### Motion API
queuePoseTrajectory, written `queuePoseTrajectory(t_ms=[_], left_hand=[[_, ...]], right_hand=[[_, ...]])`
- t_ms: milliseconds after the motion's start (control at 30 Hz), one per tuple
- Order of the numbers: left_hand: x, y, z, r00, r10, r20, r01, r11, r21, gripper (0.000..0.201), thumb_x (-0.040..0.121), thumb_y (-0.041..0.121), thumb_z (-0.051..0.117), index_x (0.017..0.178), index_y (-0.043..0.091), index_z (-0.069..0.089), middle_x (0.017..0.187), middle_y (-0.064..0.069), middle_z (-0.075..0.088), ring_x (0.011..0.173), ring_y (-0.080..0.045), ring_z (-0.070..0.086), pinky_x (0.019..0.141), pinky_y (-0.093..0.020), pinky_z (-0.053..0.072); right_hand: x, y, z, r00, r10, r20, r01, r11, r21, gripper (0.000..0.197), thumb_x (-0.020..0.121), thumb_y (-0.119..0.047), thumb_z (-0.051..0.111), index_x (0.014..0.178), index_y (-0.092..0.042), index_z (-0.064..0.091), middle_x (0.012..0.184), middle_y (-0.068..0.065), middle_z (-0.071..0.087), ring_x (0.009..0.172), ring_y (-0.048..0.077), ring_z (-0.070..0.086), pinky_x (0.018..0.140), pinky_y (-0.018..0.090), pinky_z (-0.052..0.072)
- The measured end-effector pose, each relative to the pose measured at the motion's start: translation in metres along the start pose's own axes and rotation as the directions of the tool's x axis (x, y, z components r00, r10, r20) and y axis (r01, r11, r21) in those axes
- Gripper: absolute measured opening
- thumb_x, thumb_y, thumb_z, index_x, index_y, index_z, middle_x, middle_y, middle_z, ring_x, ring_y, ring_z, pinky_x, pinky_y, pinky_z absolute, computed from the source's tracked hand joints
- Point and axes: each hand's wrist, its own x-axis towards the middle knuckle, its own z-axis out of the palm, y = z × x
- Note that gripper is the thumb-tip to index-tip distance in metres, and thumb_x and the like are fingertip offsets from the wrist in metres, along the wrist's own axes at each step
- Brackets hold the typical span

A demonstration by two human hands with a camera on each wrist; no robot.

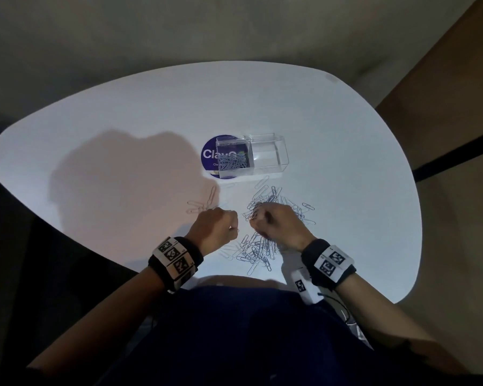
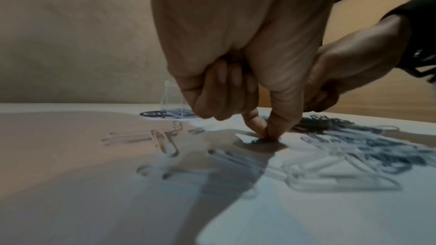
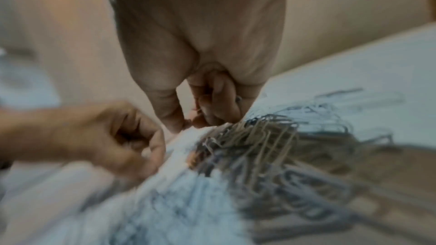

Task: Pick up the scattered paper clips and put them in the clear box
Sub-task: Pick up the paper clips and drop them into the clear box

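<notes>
A clear box (image 1: 268,154) stands mid-table, with a heap of paper clips (image 1: 233,162) in its left half. Loose paper clips (image 1: 279,201) lie scattered in front of it, and more lie nearer me (image 1: 258,252). My left hand (image 1: 229,222) is down on the table left of the pile. In the left wrist view its thumb and forefinger (image 2: 267,134) pinch a small dark clip against the surface, the other fingers curled. My right hand (image 1: 258,220) sits on the pile; its thumb and forefinger (image 3: 188,125) pinch together and clips poke out of the curled fingers.
A round purple sticker (image 1: 209,154) lies under the box's left end. A few single clips (image 1: 207,204) lie left of my left hand. The white table (image 1: 123,121) curves away to a near edge just below my wrists. A wall stands behind it.
</notes>
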Motion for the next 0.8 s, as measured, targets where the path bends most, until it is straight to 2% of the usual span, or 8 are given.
queuePoseTrajectory(t_ms=[67,167,300,367,467,533,633,800], left_hand=[[0.0,-0.002,-0.002,0.999,0.009,-0.031,-0.009,1.0,-0.004,0.01,0.085,0.019,0.058,0.086,0.017,0.067,0.078,0.0,0.071,0.066,-0.02,0.062,0.067,-0.032,0.051],[-0.001,-0.005,-0.005,0.999,0.03,-0.042,-0.03,1.0,0.007,0.009,0.086,0.025,0.065,0.091,0.018,0.067,0.08,0.002,0.07,0.07,-0.02,0.063,0.07,-0.031,0.049],[-0.003,-0.01,-0.002,0.994,0.074,-0.08,-0.064,0.991,0.119,0.007,0.088,0.019,0.062,0.082,0.018,0.066,0.072,0.001,0.069,0.059,-0.022,0.063,0.058,-0.029,0.048],[-0.006,-0.012,0.0,0.995,0.078,-0.06,-0.068,0.986,0.151,0.01,0.089,0.022,0.06,0.083,0.017,0.067,0.074,0.0,0.07,0.062,-0.022,0.065,0.059,-0.032,0.052],[-0.01,-0.014,0.002,0.996,0.075,-0.05,-0.068,0.989,0.129,0.009,0.087,0.021,0.063,0.09,0.016,0.07,0.082,-0.001,0.073,0.07,-0.023,0.068,0.065,-0.034,0.055],[-0.011,-0.011,0.0,1.0,0.018,-0.023,-0.016,0.996,0.085,0.009,0.088,0.017,0.059,0.09,0.016,0.067,0.08,-0.001,0.071,0.07,-0.024,0.066,0.067,-0.034,0.052],[-0.011,-0.009,-0.003,0.999,-0.053,-0.013,0.053,0.999,0.005,0.009,0.086,0.019,0.059,0.092,0.017,0.066,0.081,0.001,0.068,0.072,-0.021,0.063,0.067,-0.028,0.043],[-0.012,-0.011,-0.002,0.998,-0.046,0.035,0.046,0.999,0.008,0.005,0.084,0.018,0.056,0.088,0.015,0.06,0.076,-0.001,0.066,0.068,-0.023,0.062,0.067,-0.034,0.049]], right_hand=[[0.001,-0.002,-0.011,0.991,0.131,-0.02,-0.115,0.928,0.353,0.01,0.092,-0.009,0.064,0.082,-0.01,0.062,0.075,-0.003,0.064,0.055,0.002,0.055,0.053,0.02,0.046],[0.01,-0.004,-0.024,0.969,0.235,0.073,-0.209,0.629,0.749,0.017,0.092,0.006,0.053,0.103,0.004,0.066,0.073,0.009,0.059,0.046,0.008,0.041,0.036,0.017,0.029],[0.014,-0.009,-0.031,0.964,0.225,0.142,-0.249,0.572,0.782,0.024,0.092,-0.004,0.05,0.101,0.003,0.072,0.073,0.008,0.054,0.049,0.011,0.041,0.035,0.02,0.024],[0.009,-0.014,-0.028,0.981,0.159,0.109,-0.192,0.743,0.641,0.011,0.09,-0.005,0.064,0.089,0.001,0.074,0.076,0.003,0.062,0.05,0.006,0.051,0.039,0.016,0.033],[0.002,-0.014,-0.012,0.987,-0.129,0.093,0.123,0.99,0.07,0.008,0.082,-0.004,0.076,0.088,-0.01,0.077,0.09,-0.011,0.068,0.07,-0.007,0.06,0.064,0.011,0.045],[0.002,-0.01,0.001,0.929,-0.288,0.234,0.346,0.899,-0.269,0.019,0.082,-0.007,0.073,0.094,-0.02,0.077,0.096,-0.014,0.07,0.087,0.0,0.063,0.073,0.025,0.051],[0.008,-0.004,0.008,0.885,-0.297,0.358,0.439,0.788,-0.432,0.029,0.081,-0.007,0.071,0.104,-0.025,0.074,0.119,-0.012,0.07,0.126,0.018,0.057,0.083,0.037,0.054],[0.013,-0.002,0.01,0.847,-0.355,0.396,0.524,0.687,-0.504,0.003,0.085,-0.018,0.07,0.085,-0.02,0.072,0.103,-0.003,0.067,0.112,0.025,0.064,0.069,0.037,0.055]])
